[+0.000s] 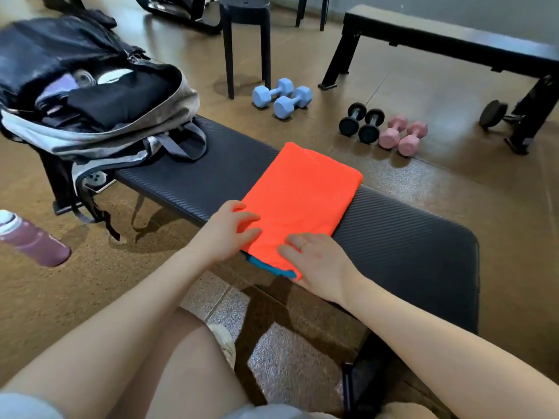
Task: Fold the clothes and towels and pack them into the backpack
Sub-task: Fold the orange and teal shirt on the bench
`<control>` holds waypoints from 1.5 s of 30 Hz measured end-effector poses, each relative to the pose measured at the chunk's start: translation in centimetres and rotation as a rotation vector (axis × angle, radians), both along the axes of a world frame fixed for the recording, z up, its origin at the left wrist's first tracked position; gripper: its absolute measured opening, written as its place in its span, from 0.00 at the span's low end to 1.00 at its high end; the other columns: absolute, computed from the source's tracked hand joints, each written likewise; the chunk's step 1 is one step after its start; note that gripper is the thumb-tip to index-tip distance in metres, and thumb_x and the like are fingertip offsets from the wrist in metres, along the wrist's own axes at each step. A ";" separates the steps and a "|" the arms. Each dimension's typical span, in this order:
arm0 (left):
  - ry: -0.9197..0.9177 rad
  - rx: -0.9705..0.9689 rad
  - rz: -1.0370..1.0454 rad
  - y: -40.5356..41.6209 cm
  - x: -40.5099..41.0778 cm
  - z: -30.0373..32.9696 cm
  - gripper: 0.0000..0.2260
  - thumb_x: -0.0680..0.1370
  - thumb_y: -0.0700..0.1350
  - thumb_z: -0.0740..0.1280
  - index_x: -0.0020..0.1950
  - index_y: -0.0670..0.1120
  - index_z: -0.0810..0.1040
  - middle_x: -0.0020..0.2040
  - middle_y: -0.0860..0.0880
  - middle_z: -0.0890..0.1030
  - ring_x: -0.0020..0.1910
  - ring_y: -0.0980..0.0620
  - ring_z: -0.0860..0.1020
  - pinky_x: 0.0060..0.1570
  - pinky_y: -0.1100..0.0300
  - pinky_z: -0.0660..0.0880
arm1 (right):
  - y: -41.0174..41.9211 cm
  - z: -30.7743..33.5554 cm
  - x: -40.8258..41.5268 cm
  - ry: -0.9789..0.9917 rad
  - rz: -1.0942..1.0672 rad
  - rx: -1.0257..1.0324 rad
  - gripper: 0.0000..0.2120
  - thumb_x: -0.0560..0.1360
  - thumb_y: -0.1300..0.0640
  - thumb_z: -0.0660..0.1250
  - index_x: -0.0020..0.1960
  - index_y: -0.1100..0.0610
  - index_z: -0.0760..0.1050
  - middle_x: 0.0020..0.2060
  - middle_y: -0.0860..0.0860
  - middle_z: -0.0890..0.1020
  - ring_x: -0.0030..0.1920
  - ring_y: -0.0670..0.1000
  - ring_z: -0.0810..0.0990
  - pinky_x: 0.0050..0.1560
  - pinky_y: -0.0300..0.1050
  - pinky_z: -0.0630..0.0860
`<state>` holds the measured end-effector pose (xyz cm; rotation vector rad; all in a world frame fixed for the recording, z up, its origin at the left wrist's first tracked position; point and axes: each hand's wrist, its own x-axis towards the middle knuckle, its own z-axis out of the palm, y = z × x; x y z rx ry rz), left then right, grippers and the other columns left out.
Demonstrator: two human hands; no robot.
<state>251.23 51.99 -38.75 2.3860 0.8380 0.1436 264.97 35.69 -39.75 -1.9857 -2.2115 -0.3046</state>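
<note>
both hands rest on the near end of the folded orange towel [298,204]. the left hand [228,229] lies at the towel's near-left corner, fingers loosely spread and lying flat on top of the fabric, nothing gripped. the right hand [317,261] lies at the near-right corner, palm down, fingers extended across the cloth toward the left hand; a ring shows on one finger. neither hand pinches or curls round the towel; both press it from above.

the towel lies flat on the black padded bench [408,237], folded into a rectangle. its long axis runs diagonally from the hands at the near end up and away toward the far right edge of the bench pad. a blue trim [272,267] shows under the near edge, between the two hands.

the backpack [99,116] sits on the far left end of the same bench, well apart from the towel, its main compartment unzipped and gaping toward the camera. inside it lie a folded black garment [121,98], a lilac item beside it, and a white piece behind; further contents cannot be told.

on the floor: a purple bottle [33,240] at left, a pair of blue dumbbells [282,98], a pair of black dumbbells [361,122] and a pair of pink dumbbells [403,136] beyond the bench. a black stool [246,40] and a second bench [453,43] stand farther back.
</note>
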 end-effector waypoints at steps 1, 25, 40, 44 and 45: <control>-0.020 -0.032 -0.019 -0.4 -0.2 0.3 0.17 0.75 0.53 0.67 0.61 0.46 0.78 0.66 0.44 0.68 0.67 0.50 0.67 0.67 0.60 0.59 | -0.4 0.4 0.3 0.104 -0.037 0.048 0.22 0.59 0.50 0.76 0.49 0.57 0.74 0.41 0.54 0.82 0.37 0.56 0.82 0.33 0.42 0.75; -0.612 -0.275 0.119 -1.0 8.9 5.5 0.05 0.72 0.48 0.68 0.43 0.58 0.74 0.40 0.58 0.79 0.41 0.57 0.76 0.44 0.59 0.72 | 1.4 7.9 10.7 1.276 -0.688 0.350 0.06 0.72 0.57 0.71 0.41 0.57 0.75 0.34 0.50 0.76 0.36 0.47 0.73 0.39 0.42 0.70; -0.227 -0.567 0.145 -0.3 8.0 4.9 0.42 0.64 0.49 0.77 0.72 0.52 0.59 0.62 0.54 0.70 0.55 0.60 0.75 0.54 0.60 0.73 | 1.6 5.9 12.4 1.549 -0.582 0.067 0.10 0.69 0.61 0.73 0.49 0.58 0.76 0.41 0.52 0.80 0.39 0.46 0.78 0.42 0.38 0.75; -0.228 -0.340 0.171 -2.7 7.3 5.8 0.22 0.63 0.48 0.76 0.54 0.50 0.76 0.50 0.49 0.80 0.47 0.49 0.78 0.47 0.54 0.76 | -0.3 6.5 11.4 1.798 -0.349 -0.128 0.12 0.67 0.63 0.72 0.50 0.59 0.78 0.41 0.50 0.85 0.41 0.46 0.83 0.43 0.38 0.79; -0.271 -0.366 0.159 -3.1 6.9 6.3 0.18 0.61 0.49 0.75 0.48 0.50 0.78 0.46 0.47 0.82 0.44 0.48 0.79 0.45 0.51 0.76 | -0.6 6.6 11.1 1.844 -0.314 -0.107 0.15 0.65 0.61 0.75 0.50 0.59 0.78 0.42 0.50 0.85 0.41 0.46 0.83 0.44 0.39 0.80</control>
